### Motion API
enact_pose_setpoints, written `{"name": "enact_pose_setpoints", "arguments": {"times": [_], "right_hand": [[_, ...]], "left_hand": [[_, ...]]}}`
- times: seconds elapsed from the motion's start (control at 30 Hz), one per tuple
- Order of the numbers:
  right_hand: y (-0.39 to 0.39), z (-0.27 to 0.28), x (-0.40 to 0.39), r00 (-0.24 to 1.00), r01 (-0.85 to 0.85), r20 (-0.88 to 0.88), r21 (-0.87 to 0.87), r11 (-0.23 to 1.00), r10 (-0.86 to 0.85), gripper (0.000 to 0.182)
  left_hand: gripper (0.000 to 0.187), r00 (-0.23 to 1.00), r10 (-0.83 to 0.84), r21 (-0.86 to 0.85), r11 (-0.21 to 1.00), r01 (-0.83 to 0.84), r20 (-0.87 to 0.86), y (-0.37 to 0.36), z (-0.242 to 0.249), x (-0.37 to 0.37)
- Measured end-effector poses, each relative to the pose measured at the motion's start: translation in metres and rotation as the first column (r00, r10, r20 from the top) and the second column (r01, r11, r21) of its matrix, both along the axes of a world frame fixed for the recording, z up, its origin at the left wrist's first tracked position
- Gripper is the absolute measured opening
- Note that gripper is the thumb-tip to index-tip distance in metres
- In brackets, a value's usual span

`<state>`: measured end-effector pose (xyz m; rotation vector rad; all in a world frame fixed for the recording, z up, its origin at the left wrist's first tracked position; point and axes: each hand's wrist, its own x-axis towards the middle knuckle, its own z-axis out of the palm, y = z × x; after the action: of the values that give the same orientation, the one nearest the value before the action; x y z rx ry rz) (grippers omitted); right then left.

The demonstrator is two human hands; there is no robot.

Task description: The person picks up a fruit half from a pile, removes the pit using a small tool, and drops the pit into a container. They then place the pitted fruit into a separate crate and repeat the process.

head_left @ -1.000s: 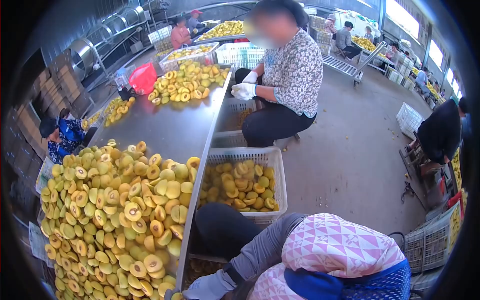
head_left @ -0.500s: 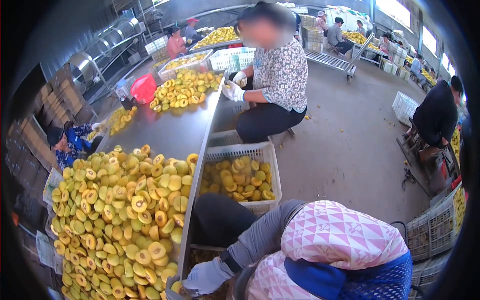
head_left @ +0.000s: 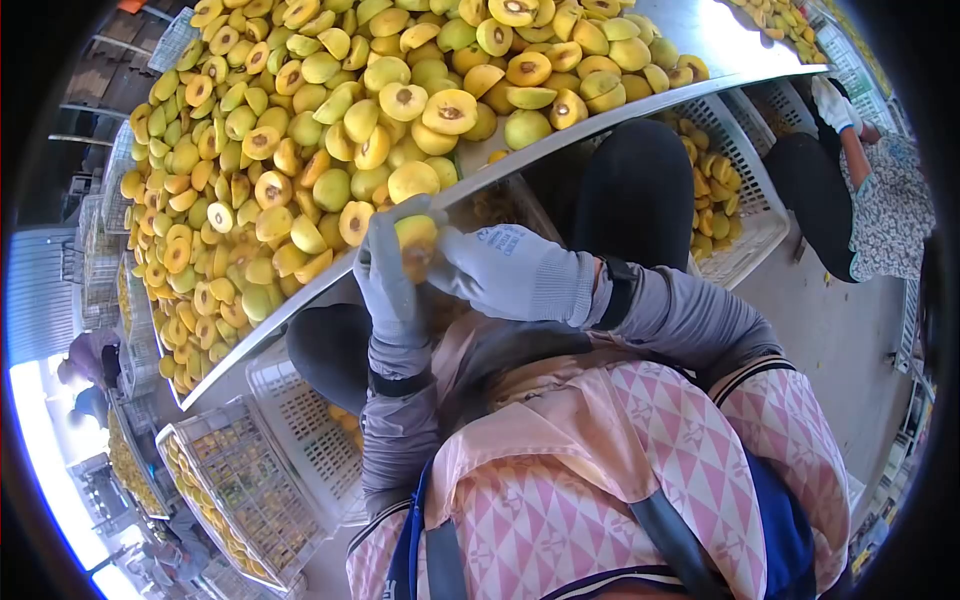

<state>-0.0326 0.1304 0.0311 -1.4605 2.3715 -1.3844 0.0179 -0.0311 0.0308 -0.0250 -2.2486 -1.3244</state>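
Observation:
In front of my body, my left hand [head_left: 393, 268], in a grey glove, is closed round a yellow stone-fruit half [head_left: 416, 240]. The cut face of the fruit is blurred. My right hand [head_left: 520, 272], gloved alike, has its fingers pinched together at the fruit's right side; what is between the fingertips is hidden. Just beyond both hands, a large heap of halved yellow-green stone fruit [head_left: 330, 130] covers the metal table [head_left: 480, 180]. Brown pits or pit hollows show in many cut faces.
The table's raised metal edge runs between my lap and the heap. A white crate [head_left: 765, 225] with fruit halves stands right of my knee. More crates [head_left: 250, 490] stand at lower left. A co-worker [head_left: 880, 200] with white gloves sits at the far right.
My view has swung down and to the right, towards my lap. My hands, low at the table edge before, now show at mid-view, with the fruit half between them.

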Motion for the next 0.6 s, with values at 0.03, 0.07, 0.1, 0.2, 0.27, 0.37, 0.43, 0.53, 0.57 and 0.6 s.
{"name": "enact_pose_setpoints", "arguments": {"times": [0.03, 0.07, 0.1, 0.2, 0.27, 0.37, 0.43, 0.53, 0.57, 0.6], "right_hand": [[0.007, -0.006, -0.011, 1.000, -0.012, 0.021, -0.015, 1.000, 0.013, 0.021], [0.007, -0.009, -0.012, 0.999, -0.021, 0.025, -0.018, 1.000, 0.021, 0.021], [0.006, -0.011, -0.011, 1.000, -0.024, 0.006, -0.029, 0.999, 0.024, 0.021], [0.009, -0.017, -0.021, 0.995, -0.069, 0.066, -0.038, 0.997, 0.072, 0.020], [0.003, -0.021, -0.027, 0.960, -0.114, 0.257, -0.024, 0.993, 0.116, 0.020], [0.003, -0.024, -0.036, 0.874, -0.232, 0.419, -0.086, 0.969, 0.246, 0.020], [0.002, -0.023, -0.040, 0.804, -0.268, 0.503, -0.172, 0.948, 0.318, 0.020], [-0.001, -0.030, -0.043, 0.749, -0.328, 0.518, -0.251, 0.911, 0.413, 0.020], [-0.001, -0.033, -0.044, 0.743, -0.350, 0.504, -0.267, 0.898, 0.440, 0.020], [0.000, -0.036, -0.044, 0.617, -0.350, 0.658, -0.261, 0.900, 0.431, 0.020]], "left_hand": [[0.024, 0.999, 0.001, -0.004, 1.000, -0.001, 0.032, 0.008, 0.001, -0.010], [0.025, 0.999, -0.002, 0.004, 1.000, 0.002, 0.047, 0.008, -0.001, -0.010], [0.026, 0.998, 0.038, -0.075, 0.997, -0.035, 0.048, 0.005, -0.005, -0.008], [0.027, 0.985, 0.159, -0.032, 0.987, -0.157, 0.063, 0.009, -0.014, -0.010], [0.028, 0.976, 0.196, 0.216, 0.953, -0.212, 0.094, 0.019, -0.009, -0.013], [0.029, 0.980, 0.194, 0.148, 0.969, -0.200, 0.052, 0.017, -0.016, -0.015], [0.030, 0.987, 0.158, 0.125, 0.980, -0.155, -0.022, 0.018, -0.018, -0.021], [0.016, 0.988, 0.149, 0.088, 0.985, -0.151, 0.024, 0.018, -0.018, -0.020], [0.014, 0.987, 0.152, 0.057, 0.986, -0.154, 0.052, 0.016, -0.020, -0.019], [0.012, 0.985, 0.154, 0.025, 0.987, -0.156, 0.081, 0.014, -0.023, -0.018]]}}
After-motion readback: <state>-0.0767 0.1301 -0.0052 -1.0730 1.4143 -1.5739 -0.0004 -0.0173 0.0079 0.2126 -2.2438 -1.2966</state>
